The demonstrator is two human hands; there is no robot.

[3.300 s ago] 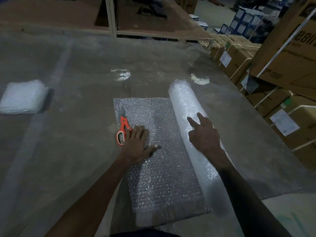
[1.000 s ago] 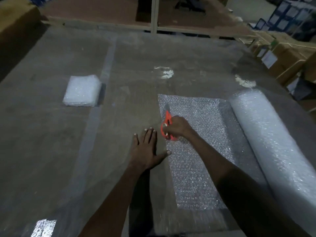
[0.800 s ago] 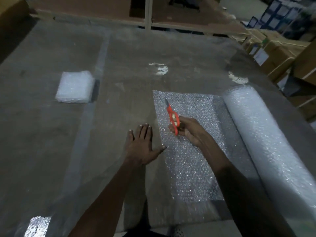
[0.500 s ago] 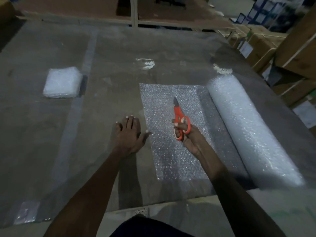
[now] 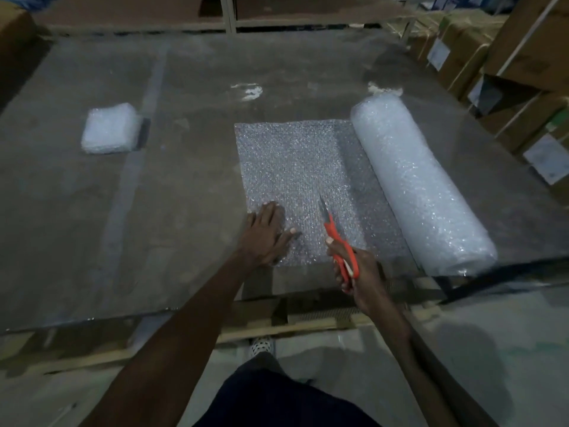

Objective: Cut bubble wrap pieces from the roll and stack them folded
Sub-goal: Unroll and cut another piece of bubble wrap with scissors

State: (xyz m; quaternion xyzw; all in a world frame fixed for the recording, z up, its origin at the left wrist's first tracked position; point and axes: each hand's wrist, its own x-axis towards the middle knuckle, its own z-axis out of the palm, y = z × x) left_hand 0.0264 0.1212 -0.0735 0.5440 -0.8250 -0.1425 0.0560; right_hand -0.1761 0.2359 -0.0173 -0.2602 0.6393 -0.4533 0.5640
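Observation:
A bubble wrap roll (image 5: 415, 183) lies on the right of the grey table (image 5: 191, 167), with a flat unrolled sheet (image 5: 292, 167) spread to its left. My left hand (image 5: 267, 235) presses flat on the sheet's near left corner, fingers spread. My right hand (image 5: 357, 269) grips orange-handled scissors (image 5: 335, 238) at the sheet's near edge, blades pointing away over the sheet. A folded stack of bubble wrap pieces (image 5: 109, 128) sits far left on the table.
Cardboard boxes (image 5: 511, 72) are piled along the right side. A shelf frame (image 5: 229, 13) runs behind the table's far edge. The table's near edge (image 5: 277, 328) is just in front of my legs and shoe (image 5: 261, 346).
My right hand picked the scissors up off the sheet and brought them back to the near edge. My left hand slid from the bare table onto the sheet's near corner.

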